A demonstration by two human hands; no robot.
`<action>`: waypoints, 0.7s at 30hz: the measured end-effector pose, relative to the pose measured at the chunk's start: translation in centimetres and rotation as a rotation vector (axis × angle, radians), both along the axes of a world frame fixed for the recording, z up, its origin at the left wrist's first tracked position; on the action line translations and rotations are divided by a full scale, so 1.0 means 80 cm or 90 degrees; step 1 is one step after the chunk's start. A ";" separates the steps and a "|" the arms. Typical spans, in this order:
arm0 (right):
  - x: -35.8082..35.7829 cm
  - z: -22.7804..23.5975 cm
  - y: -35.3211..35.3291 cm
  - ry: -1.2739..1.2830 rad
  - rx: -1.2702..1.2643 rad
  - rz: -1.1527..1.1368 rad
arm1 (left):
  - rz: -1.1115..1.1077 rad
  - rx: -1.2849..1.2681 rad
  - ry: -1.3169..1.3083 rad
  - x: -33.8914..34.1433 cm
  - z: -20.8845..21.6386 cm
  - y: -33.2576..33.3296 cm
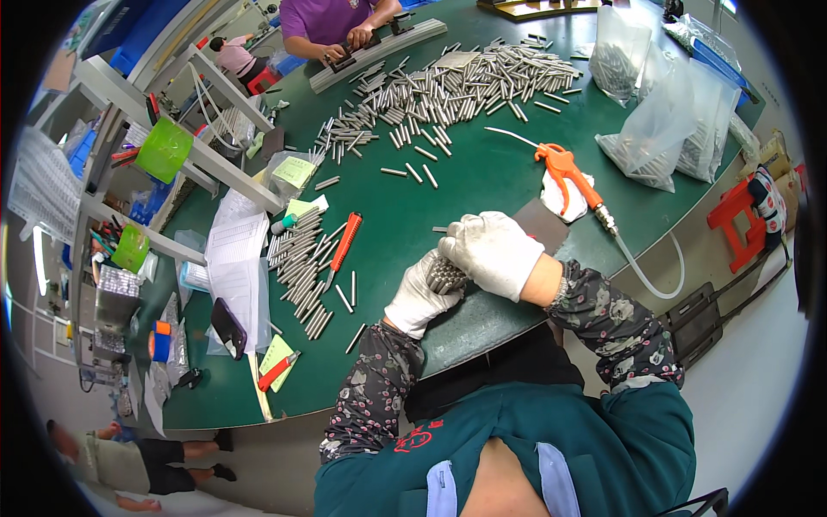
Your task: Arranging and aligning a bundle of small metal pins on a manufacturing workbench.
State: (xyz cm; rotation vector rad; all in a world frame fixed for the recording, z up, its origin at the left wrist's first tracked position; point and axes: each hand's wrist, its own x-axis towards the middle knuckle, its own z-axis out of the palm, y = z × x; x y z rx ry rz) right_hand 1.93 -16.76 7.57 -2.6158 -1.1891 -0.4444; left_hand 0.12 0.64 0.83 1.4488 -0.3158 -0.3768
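Note:
My left hand (pixel 417 297), in a white glove, is closed around a bundle of short metal pins (pixel 445 276) whose ends face up. Over the bundle is my right hand (pixel 495 252), also gloved, with its fingers pressed together. One single metal pin (pixel 439 229) sticks out to the left at its fingertips. Both hands are above the near edge of the green table (pixel 396 233), by a grey sheet (pixel 482 323). Left of them lies a row of similar pins (pixel 297 267), with an orange utility knife (pixel 346 246) beside it.
A big heap of metal pins (pixel 465 82) covers the table's far middle. An orange air blow gun (pixel 567 177) with a hose lies at right, near plastic bags of pins (pixel 650 129). A phone (pixel 228 327) and papers are at left. Across the table a co-worker's hands (pixel 357 39) touch a metal rail.

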 end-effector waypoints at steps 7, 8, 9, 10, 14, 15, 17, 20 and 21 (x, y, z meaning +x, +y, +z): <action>-0.007 -0.009 0.003 -0.070 0.002 -0.036 | 0.009 0.009 -0.061 0.001 -0.004 -0.003; -0.008 -0.009 0.002 -0.079 0.014 -0.042 | 0.010 0.004 -0.051 0.002 -0.004 -0.004; -0.009 -0.006 0.002 -0.090 0.026 -0.046 | 0.013 0.000 -0.043 0.001 -0.004 -0.003; -0.009 -0.001 0.000 -0.090 0.025 -0.044 | 0.015 -0.001 -0.044 0.002 -0.005 -0.001; -0.003 0.009 -0.013 -0.043 0.098 -0.055 | -0.007 -0.004 0.006 0.000 -0.005 0.003; 0.000 0.006 -0.014 -0.012 0.127 -0.029 | -0.006 -0.010 0.014 0.000 -0.002 0.001; 0.001 -0.002 -0.009 0.003 0.112 -0.032 | -0.003 0.008 -0.008 0.001 0.003 -0.003; -0.001 -0.001 -0.003 0.023 0.032 -0.005 | 0.008 0.015 -0.027 0.000 -0.003 -0.001; 0.000 0.000 -0.003 0.023 0.032 -0.006 | 0.008 0.002 -0.027 0.002 -0.005 -0.001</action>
